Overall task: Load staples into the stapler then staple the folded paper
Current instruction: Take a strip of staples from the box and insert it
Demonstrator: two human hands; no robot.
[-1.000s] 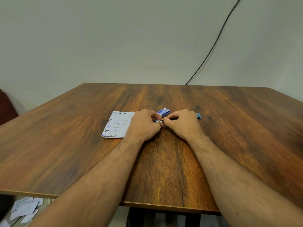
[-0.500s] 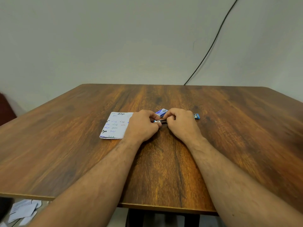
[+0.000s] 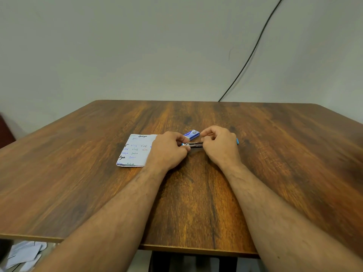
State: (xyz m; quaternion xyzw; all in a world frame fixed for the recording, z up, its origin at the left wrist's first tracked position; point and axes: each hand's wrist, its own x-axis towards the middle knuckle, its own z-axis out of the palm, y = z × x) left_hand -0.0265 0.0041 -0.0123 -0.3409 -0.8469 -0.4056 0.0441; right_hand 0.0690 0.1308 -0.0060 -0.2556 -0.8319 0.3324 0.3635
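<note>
Stapler (image 3: 193, 144) between hands, left hand (image 3: 167, 150) and right hand (image 3: 221, 147) both gripping it (paper (image 3: 135, 151) leftward)

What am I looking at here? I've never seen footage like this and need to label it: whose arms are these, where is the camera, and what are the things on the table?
There is no machine. A person wears a wide-angle camera on the head, looking forward and down, so the two bare arms reaching in from the bottom are the wearer's own.

Both hands meet over a wooden table. The left hand and the right hand together grip a small stapler; its metal part shows between them and a blue end pokes out past the right hand. Whether staples are in it cannot be seen.

Just behind the hands lies a small blue staple box. Left of the left hand lies the folded paper, covered in handwriting, partly under that hand.

A black cable runs up the wall, and loose papers lie on the floor.
</note>
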